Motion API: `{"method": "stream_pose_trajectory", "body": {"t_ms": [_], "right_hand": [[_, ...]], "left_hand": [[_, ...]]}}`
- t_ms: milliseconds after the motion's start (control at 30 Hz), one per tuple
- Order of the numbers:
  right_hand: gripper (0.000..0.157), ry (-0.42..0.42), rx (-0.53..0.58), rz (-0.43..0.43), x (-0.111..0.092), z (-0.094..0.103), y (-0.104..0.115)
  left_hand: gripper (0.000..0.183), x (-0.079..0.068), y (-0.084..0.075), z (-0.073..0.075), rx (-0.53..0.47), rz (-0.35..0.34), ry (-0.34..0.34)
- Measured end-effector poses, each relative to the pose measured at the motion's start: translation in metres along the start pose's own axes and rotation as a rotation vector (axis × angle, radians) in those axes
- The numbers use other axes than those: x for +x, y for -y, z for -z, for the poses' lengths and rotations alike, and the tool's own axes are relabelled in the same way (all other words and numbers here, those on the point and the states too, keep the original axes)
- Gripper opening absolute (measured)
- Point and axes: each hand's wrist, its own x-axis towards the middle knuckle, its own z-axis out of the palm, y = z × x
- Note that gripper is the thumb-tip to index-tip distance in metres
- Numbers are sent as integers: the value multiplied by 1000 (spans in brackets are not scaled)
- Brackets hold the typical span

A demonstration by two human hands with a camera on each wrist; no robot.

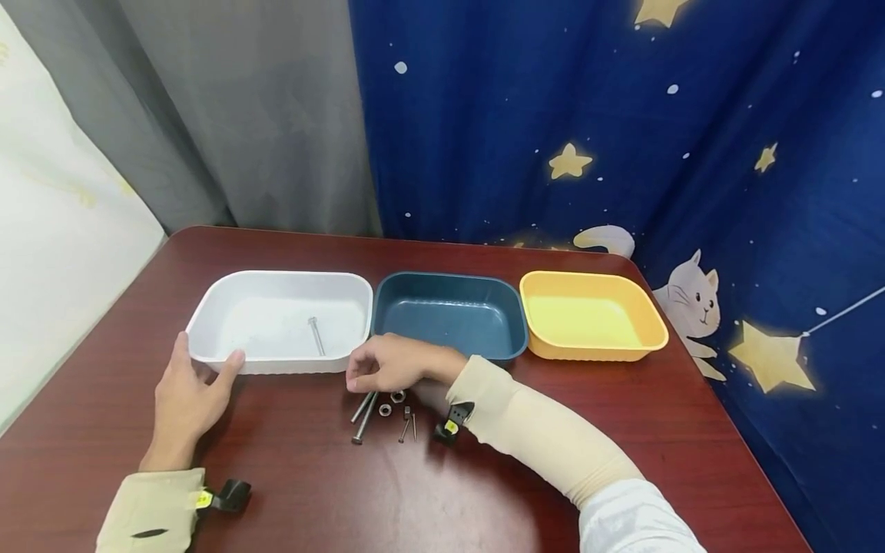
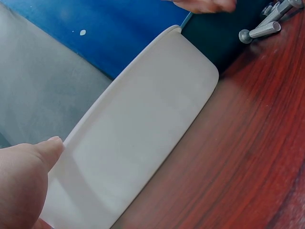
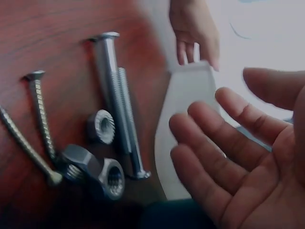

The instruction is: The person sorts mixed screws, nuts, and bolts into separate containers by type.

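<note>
My left hand (image 1: 190, 403) is at the near left corner of a white plastic bin (image 1: 290, 366), thumb at the front rim and fingers along the left side. A long bolt (image 1: 316, 336) lies inside this bin. My right hand (image 1: 394, 362) hovers by the bin's near right corner, its fingers (image 3: 228, 138) loosely bent with nothing between them. Below it on the table lie two long bolts (image 3: 110, 76), one partly over the other. Beside them are three hex nuts (image 3: 104, 127) and two thin screws (image 3: 40, 112).
A dark blue bin (image 1: 449, 278) stands against the white one, partly behind my right forearm. To its right is a yellow bin (image 1: 594, 353). The reddish-brown table (image 1: 311, 491) ends at a grey curtain (image 1: 263, 115) and a blue starry curtain (image 1: 484, 138).
</note>
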Motion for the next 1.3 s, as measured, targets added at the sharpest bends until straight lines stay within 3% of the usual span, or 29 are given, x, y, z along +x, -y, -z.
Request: {"method": "stream_pose_trajectory", "body": {"t_ms": [67,200,533,867,1300], "right_hand": [[7,-9,-154,23,2,-4,1],[3,11,-336,53,4,-12,2],[23,71,-528,28,11,-30,0],[35,90,-571,-19,11,-33,-3],[31,112,-706,-23,13,-33,4]], "left_hand": [[89,0,0,0,2,-3,-4],[89,1,0,0,7,-6,-3],[88,0,2,0,4,-4,-8],[89,-2,-1,0,5,-2,-4],[86,-1,-1,0,3,8,-4]]}}
